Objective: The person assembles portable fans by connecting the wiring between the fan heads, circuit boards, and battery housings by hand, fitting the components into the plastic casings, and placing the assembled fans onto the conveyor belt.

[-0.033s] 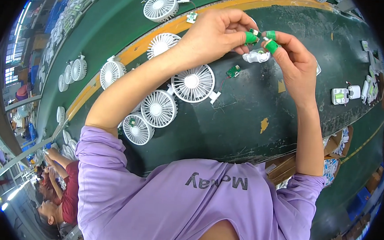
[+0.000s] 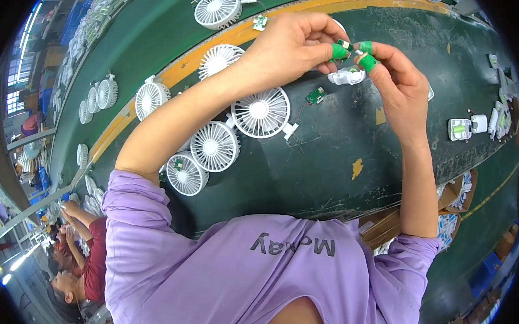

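My left hand point(image 2: 301, 45) pinches a small green circuit board point(image 2: 344, 45) between thumb and fingers. Facing it, my right hand point(image 2: 403, 81) has thumb and index finger closed on a tiny white connector point(image 2: 359, 51), right beside the board. Green tape wraps the fingertips of both hands. A white plastic housing piece point(image 2: 347, 77) is just below my left fingers; whether they touch it I cannot tell. Nearer to me, another green circuit board point(image 2: 316, 96) lies on the dark green table, wired to a round white fan head point(image 2: 260, 110).
More white fan heads point(image 2: 214, 147) lie left of my hands. Beyond a yellow strip point(image 2: 185, 70), a green belt point(image 2: 121, 49) carries others. White casings point(image 2: 459, 130) lie at the right, above open cartons point(image 2: 450, 198). At lower left, a person in a red shirt point(image 2: 95, 259) works.
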Tool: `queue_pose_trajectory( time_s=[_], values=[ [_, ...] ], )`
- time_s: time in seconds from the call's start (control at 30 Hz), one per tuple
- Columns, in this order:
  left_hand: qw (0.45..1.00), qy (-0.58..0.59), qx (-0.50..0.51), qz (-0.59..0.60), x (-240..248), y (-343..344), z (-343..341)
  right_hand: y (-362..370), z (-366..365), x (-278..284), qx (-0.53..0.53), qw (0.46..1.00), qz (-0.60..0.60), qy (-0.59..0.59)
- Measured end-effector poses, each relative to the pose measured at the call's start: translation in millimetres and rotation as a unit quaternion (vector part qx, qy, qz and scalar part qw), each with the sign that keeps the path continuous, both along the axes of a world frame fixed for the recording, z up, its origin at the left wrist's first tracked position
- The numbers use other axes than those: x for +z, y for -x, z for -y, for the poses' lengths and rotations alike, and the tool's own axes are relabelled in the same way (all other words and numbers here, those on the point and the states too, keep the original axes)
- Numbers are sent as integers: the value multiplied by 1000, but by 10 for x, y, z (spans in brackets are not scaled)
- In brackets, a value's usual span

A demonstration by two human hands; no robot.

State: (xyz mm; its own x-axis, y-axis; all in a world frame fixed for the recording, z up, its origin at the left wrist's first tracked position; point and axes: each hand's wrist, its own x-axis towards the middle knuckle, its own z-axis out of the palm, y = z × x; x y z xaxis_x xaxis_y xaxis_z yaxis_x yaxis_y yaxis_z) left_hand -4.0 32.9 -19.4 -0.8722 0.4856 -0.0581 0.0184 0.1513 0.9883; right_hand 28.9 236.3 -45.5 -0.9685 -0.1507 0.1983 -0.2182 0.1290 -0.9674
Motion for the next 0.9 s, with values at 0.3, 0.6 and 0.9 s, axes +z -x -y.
queue_pose_trajectory(
  time_s=[0.3,0.6,0.9],
  values=[
    [999,-10,-28,25,76,-62,-38,-63,-3,30,0,1000,-8,9],
    [999,-21,-40,-14,53,-70,-27,47,-207,82,127,982,102,95],
    [999,-14,-29,29,170,-74,-115,-51,-178,122,95,992,64,47]
  ],
)
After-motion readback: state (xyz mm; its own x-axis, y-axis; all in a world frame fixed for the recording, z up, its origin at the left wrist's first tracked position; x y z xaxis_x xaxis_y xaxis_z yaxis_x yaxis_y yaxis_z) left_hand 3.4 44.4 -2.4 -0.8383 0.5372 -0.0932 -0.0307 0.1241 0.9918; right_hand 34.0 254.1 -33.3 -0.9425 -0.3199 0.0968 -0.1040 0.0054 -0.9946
